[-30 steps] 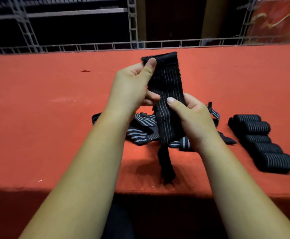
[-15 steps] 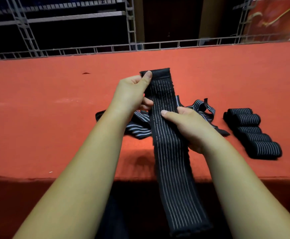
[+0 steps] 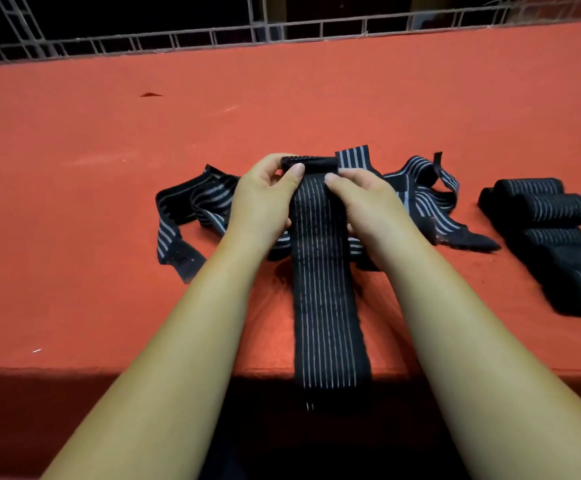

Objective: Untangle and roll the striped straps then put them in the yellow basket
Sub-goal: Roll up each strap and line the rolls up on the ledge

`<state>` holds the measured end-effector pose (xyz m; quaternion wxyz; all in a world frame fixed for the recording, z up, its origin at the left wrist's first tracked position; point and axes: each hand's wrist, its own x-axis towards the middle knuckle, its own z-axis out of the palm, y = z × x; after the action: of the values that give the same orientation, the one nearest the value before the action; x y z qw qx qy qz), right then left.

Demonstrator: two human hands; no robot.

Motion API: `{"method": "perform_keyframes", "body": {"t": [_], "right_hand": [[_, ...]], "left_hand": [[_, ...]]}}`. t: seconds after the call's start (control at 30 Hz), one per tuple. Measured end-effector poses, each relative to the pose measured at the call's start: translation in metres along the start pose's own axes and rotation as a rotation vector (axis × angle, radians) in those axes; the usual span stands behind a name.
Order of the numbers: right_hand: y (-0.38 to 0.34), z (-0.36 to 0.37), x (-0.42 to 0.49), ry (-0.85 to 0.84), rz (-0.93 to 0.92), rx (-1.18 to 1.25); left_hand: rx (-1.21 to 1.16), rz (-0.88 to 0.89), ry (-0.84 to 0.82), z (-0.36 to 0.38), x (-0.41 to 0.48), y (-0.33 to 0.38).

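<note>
I have both hands on one striped strap [image 3: 323,289], a flat black elastic band with thin pale lines running lengthwise. The left hand [image 3: 265,202] and right hand [image 3: 365,199] each curl round its rolled end [image 3: 311,164], thumbs pressing on top of a small tight cylinder. From there the band lies flat toward 6 o'clock and droops over the edge of the table [image 3: 74,237], which is covered in matte red felt. Under and behind the hands, from 9 to 2 o'clock, the tangled straps [image 3: 206,202] sprawl in limp loops with broader stripes. At 3 o'clock, finished rolls [image 3: 555,237] sit side by side, stubby ribbed cylinders. A metal lattice railing [image 3: 282,32] runs along 12 o'clock.
</note>
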<state>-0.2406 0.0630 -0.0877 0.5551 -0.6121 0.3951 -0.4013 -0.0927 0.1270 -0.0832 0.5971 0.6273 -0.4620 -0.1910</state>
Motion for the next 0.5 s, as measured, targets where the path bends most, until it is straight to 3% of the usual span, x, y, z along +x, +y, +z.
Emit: {"method": "perform_keyframes", "body": {"t": [0.13, 0.27, 0.5], "right_hand": [[0.009, 0.005, 0.017, 0.047, -0.086, 0.088], [0.021, 0.006, 0.02, 0.082, -0.147, 0.008], [0.033, 0.009, 0.025, 0.093, -0.179, -0.06]], "left_hand": [[-0.037, -0.007, -0.036, 0.008, 0.006, -0.013], [-0.088, 0.024, -0.067, 0.015, 0.005, -0.028], [-0.171, -0.072, -0.053, 0.012, 0.004, -0.038]]}}
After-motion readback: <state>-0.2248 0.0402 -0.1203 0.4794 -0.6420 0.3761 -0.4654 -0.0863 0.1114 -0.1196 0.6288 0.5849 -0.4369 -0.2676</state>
